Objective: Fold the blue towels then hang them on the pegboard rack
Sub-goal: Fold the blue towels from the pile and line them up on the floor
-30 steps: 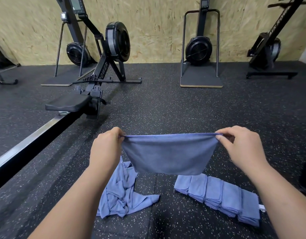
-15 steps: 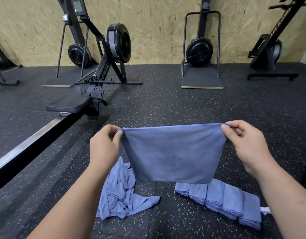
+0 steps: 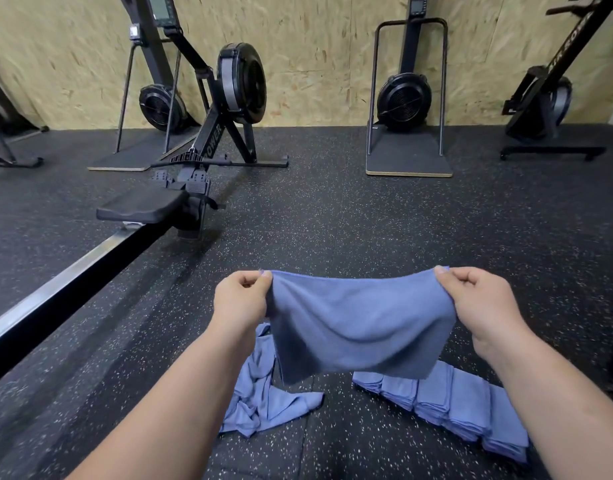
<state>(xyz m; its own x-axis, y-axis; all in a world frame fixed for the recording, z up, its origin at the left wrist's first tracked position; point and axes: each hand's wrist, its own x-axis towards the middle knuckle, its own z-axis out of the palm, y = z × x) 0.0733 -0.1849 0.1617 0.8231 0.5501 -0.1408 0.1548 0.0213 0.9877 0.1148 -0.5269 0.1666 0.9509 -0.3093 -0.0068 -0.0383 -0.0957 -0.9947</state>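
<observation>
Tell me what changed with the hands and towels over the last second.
The left hand and right hand drew a little closer together, so the towel between them went from a taut top edge to a slack one, its cloth now sagging. Both hands kept pinching its top corners, and nothing was let go. The crumpled pile and the row of folded towels stayed put.

Blue towel spread in air, top corners pinched. Crumpled towel pile on floor, lower left; row of folded towels lower right.
</observation>
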